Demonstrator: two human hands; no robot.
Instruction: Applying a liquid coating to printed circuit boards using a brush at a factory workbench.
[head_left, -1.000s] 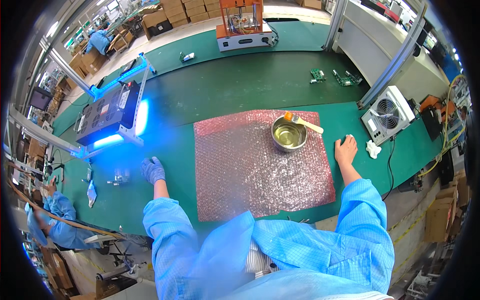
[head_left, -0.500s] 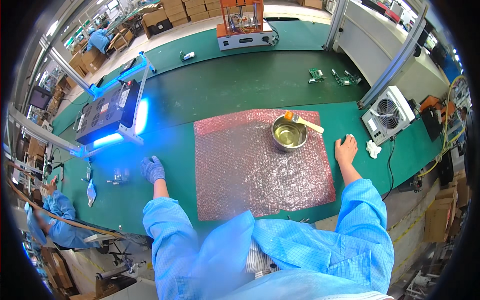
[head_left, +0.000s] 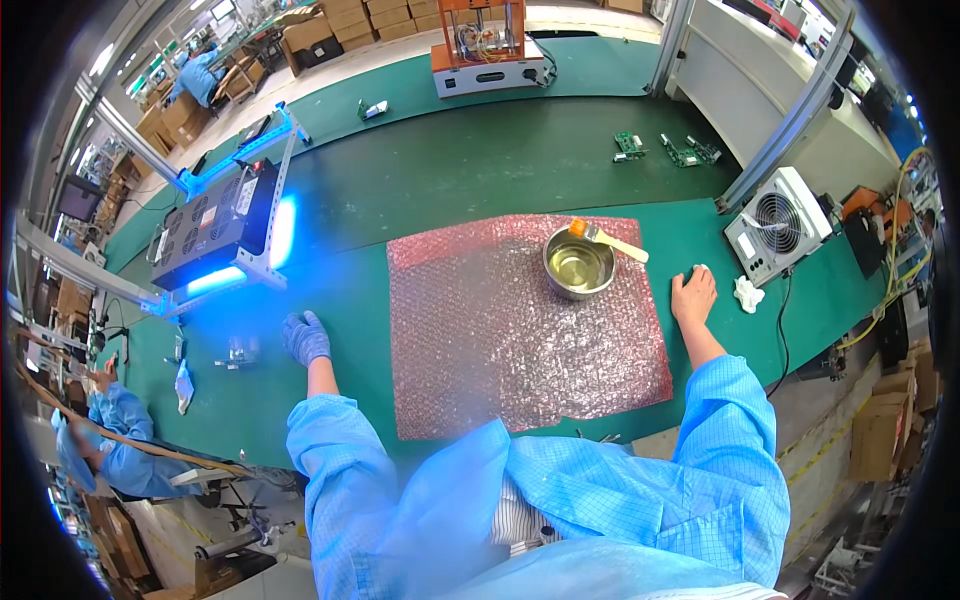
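Observation:
My left hand (head_left: 306, 340), in a grey-blue glove, lies on the green table mat left of a pink bubble-wrap sheet (head_left: 480, 350). It is open and holds nothing. To the right of the sheet rests my bare right hand (head_left: 694, 296), also open, fingers on the mat near a crumpled white wipe (head_left: 748, 295). A metal bowl (head_left: 578, 281) with clear yellowish liquid stands on the sheet's far right part. Across its rim lies a flat brush (head_left: 612, 241) with orange near the bristles and a pale handle. Neither hand touches the bowl or brush.
A lamp unit (head_left: 215, 225) glowing blue stands at left, near a blurred small part (head_left: 237, 353). White fan unit (head_left: 780, 226) stands right. Green circuit boards (head_left: 688, 151) lie far right. An orange-and-white machine (head_left: 488, 72) stands at back. Another person (head_left: 125, 435) sits at lower left.

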